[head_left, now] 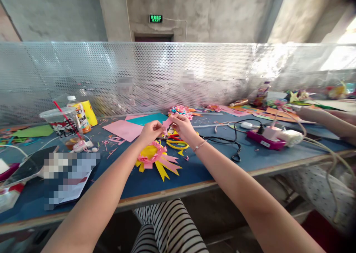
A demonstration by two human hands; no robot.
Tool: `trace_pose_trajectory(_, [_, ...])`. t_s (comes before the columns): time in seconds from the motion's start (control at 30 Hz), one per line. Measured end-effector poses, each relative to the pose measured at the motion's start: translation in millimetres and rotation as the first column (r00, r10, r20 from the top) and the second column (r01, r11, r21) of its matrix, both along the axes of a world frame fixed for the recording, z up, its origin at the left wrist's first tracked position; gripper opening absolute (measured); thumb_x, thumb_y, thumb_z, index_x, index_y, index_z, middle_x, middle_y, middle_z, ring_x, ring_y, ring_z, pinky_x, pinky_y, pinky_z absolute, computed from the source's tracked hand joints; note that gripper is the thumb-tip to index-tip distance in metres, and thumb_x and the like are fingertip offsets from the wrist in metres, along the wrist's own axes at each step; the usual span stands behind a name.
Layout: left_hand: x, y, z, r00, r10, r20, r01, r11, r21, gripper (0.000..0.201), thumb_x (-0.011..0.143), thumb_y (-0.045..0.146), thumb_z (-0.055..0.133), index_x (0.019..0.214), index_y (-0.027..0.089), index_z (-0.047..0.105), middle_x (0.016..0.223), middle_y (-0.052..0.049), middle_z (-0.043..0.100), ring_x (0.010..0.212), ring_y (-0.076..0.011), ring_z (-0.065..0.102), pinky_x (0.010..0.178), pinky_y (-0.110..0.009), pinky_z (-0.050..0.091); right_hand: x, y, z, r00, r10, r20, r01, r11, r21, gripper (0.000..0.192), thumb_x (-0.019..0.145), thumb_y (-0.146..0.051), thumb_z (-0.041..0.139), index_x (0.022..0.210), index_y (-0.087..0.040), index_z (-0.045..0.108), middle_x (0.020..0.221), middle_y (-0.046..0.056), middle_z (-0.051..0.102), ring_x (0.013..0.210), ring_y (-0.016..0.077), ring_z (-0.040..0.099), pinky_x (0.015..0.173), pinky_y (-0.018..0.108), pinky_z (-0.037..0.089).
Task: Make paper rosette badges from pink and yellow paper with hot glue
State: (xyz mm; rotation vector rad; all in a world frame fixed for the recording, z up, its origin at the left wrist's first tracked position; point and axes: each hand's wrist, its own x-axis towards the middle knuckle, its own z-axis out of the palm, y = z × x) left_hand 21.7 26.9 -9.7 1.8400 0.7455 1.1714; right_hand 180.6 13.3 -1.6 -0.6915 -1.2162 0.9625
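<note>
Both my hands are raised over the blue table and pinch one small pink paper strip between them. My left hand grips its left end, my right hand its right end. Just below lies a yellow and pink paper flower with pointed yellow petals. Yellow-handled scissors lie under my right wrist. A pink sheet and a teal sheet lie behind my left hand.
A plastic cup with a red straw and a bottle stand at the left. A purple power strip with plugs and a black cable lies at the right. Another person's arm rests far right. Perforated metal screen behind.
</note>
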Motion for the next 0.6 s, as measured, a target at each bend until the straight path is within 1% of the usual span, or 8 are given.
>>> trace_pose_trajectory(0.1, [0.0, -1.1, 1.2, 1.0, -0.009, 0.01, 0.009, 1.0, -0.012, 0.03, 0.068, 0.04, 0.07, 0.069, 0.016, 0.051, 0.065, 0.001, 0.059, 0.064, -0.015, 0.064, 0.062, -0.03, 0.054, -0.1, -1.8, 1.3, 0.999, 0.026, -0.026, -0.026, 1.0, -0.01, 0.035, 0.058, -0.042, 0.078, 0.059, -0.018, 0.052, 0.063, -0.004, 0.051, 0.058, 0.0065, 0.047, 0.053, 0.02, 0.038])
trace_pose_trajectory(0.17, [-0.1, -1.0, 1.8, 1.0, -0.01, 0.025, 0.011, 1.0, -0.027, 0.03, 0.069, 0.039, 0.07, 0.07, 0.016, 0.051, 0.065, 0.001, 0.059, 0.064, -0.0149, 0.064, 0.063, -0.03, 0.054, -1.1, -2.9, 2.3, 0.998, 0.061, -0.028, -0.062, 0.998, -0.023, 0.034, 0.056, -0.042, 0.079, 0.065, -0.019, 0.056, 0.065, -0.004, 0.053, 0.059, 0.0067, 0.048, 0.055, 0.02, 0.039])
trace_pose_trajectory(0.27, [-0.4, 0.5, 1.8, 0.998, -0.012, 0.055, 0.014, 0.999, -0.05, 0.03, 0.069, 0.039, 0.07, 0.07, 0.016, 0.05, 0.066, 0.001, 0.06, 0.063, -0.0141, 0.064, 0.062, -0.029, 0.054, -3.1, -2.7, 2.4, 0.996, 0.094, 0.0, -0.094, 0.995, -0.045, 0.038, 0.052, -0.04, 0.082, 0.075, -0.019, 0.06, 0.07, -0.003, 0.058, 0.062, 0.0079, 0.052, 0.058, 0.022, 0.042])
trace_pose_trajectory(0.33, [-0.7, 1.3, 1.8, 0.998, -0.011, 0.067, 0.015, 0.998, -0.054, 0.03, 0.069, 0.039, 0.069, 0.07, 0.016, 0.05, 0.066, 0.001, 0.06, 0.062, -0.0137, 0.063, 0.061, -0.028, 0.054, -3.9, -1.6, 1.5, 0.996, 0.093, 0.004, -0.093, 0.994, -0.049, 0.039, 0.051, -0.039, 0.082, 0.074, -0.019, 0.059, 0.07, -0.003, 0.058, 0.063, 0.0083, 0.052, 0.058, 0.022, 0.043])
trace_pose_trajectory(0.43, [-0.8, 0.7, 2.5, 0.998, -0.012, 0.069, 0.015, 0.999, -0.052, 0.029, 0.07, 0.038, 0.069, 0.07, 0.016, 0.05, 0.066, 0.0, 0.061, 0.061, -0.0134, 0.063, 0.062, -0.028, 0.054, -3.8, -0.5, 0.1, 0.995, 0.092, -0.025, -0.093, 0.995, -0.036, 0.036, 0.054, -0.042, 0.08, 0.073, -0.019, 0.059, 0.07, -0.003, 0.057, 0.063, 0.0081, 0.052, 0.058, 0.021, 0.043])
trace_pose_trajectory(0.6, [0.3, -3.9, 4.7, 0.999, 0.002, 0.048, 0.001, 0.998, -0.058, 0.029, 0.068, 0.038, 0.07, 0.067, 0.016, 0.05, 0.065, 0.001, 0.06, 0.062, -0.014, 0.063, 0.061, -0.029, 0.054, -1.9, -1.4, 0.1, 0.998, 0.05, -0.022, -0.051, 0.998, -0.027, 0.035, 0.058, -0.044, 0.078, 0.066, -0.019, 0.055, 0.066, -0.004, 0.053, 0.06, 0.0072, 0.049, 0.056, 0.021, 0.041])
